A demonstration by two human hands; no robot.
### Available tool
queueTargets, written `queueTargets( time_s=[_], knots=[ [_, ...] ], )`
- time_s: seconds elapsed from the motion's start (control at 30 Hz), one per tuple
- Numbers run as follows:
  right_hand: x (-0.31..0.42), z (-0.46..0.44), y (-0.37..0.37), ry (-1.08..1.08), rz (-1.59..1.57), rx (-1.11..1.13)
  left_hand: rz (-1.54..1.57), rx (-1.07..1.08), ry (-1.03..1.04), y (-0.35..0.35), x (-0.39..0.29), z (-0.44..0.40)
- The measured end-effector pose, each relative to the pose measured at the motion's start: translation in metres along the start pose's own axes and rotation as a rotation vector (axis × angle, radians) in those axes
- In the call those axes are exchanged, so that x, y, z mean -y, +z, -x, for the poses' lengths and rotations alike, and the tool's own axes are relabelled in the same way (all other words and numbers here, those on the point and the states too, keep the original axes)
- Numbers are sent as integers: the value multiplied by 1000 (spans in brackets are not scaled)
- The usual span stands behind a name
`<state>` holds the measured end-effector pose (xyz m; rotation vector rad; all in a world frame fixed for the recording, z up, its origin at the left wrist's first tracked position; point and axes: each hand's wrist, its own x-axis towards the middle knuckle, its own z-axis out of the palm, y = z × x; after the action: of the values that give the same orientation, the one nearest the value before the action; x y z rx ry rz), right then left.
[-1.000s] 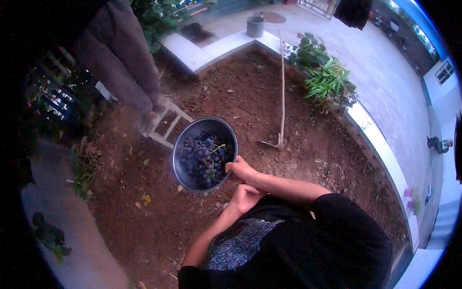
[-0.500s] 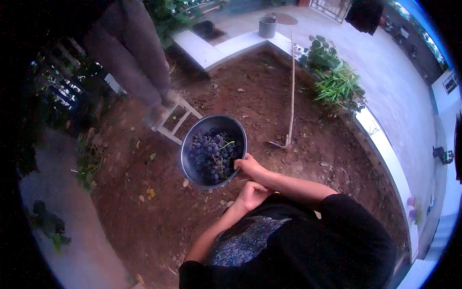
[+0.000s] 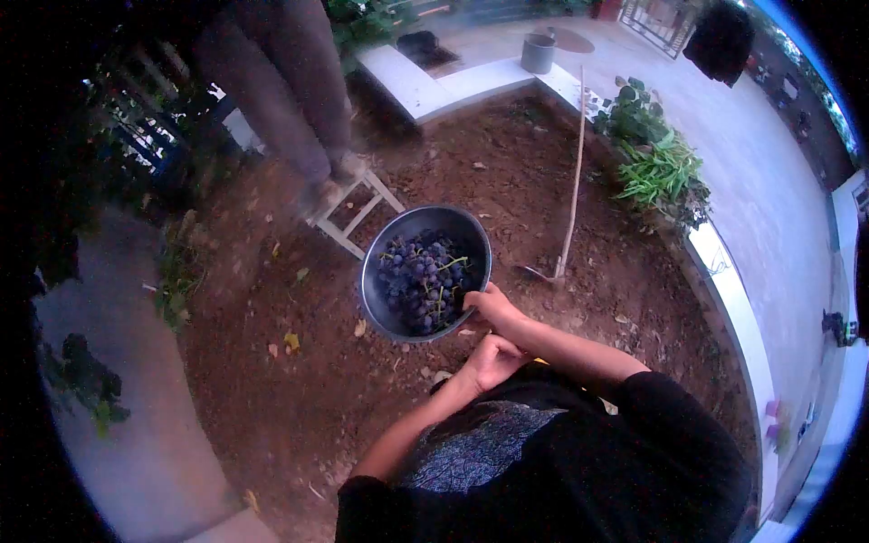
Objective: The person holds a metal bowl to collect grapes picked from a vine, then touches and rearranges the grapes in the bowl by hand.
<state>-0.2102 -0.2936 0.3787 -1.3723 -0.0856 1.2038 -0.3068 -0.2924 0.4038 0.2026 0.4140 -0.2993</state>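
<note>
My right hand (image 3: 493, 306) grips the near right rim of a round metal bowl (image 3: 373, 303), its thumb inside the edge. Dark purple grapes (image 3: 421, 276) in bunches with green stems fill much of the bowl, which is held out in front of me, tilted toward my view. Just below, my left hand (image 3: 496, 362) rests against the underside of my right forearm near the wrist; its fingers are mostly hidden there.
Beyond the bowl a person in dark trousers (image 3: 294, 81) stands on a pale wooden stool (image 3: 362, 215). A long-handled hoe (image 3: 572, 199) stands in the soil (image 3: 281, 389). Green plants (image 3: 661, 172), a white-topped low wall (image 3: 480, 86) and a grey bucket (image 3: 538, 56) border the bed.
My view has shifted, so most of the scene sits farther right in the picture. The bowl appears slightly higher; my right hand keeps its grip on the rim.
</note>
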Motion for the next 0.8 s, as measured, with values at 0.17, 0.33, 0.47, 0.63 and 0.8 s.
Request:
queueTargets(
  time_s=[0.17, 0.33, 0.47, 0.63, 0.8],
  knots=[
    [28, 28, 15, 25, -42, -12, 29, 73, 13, 4, 0, 1],
    [30, 29, 15, 28, 11, -45, 27, 67, 27, 9, -1, 4],
    [23, 25, 16, 62, -51, -105, 33, 6, 21, 10, -2, 4],
    [14, 12, 6, 82, 11, -14, 23, -2, -4, -3, 0, -1],
    [30, 31, 16, 56, 13, 19, 28, 29, 45, -2, 1, 1]
  ],
)
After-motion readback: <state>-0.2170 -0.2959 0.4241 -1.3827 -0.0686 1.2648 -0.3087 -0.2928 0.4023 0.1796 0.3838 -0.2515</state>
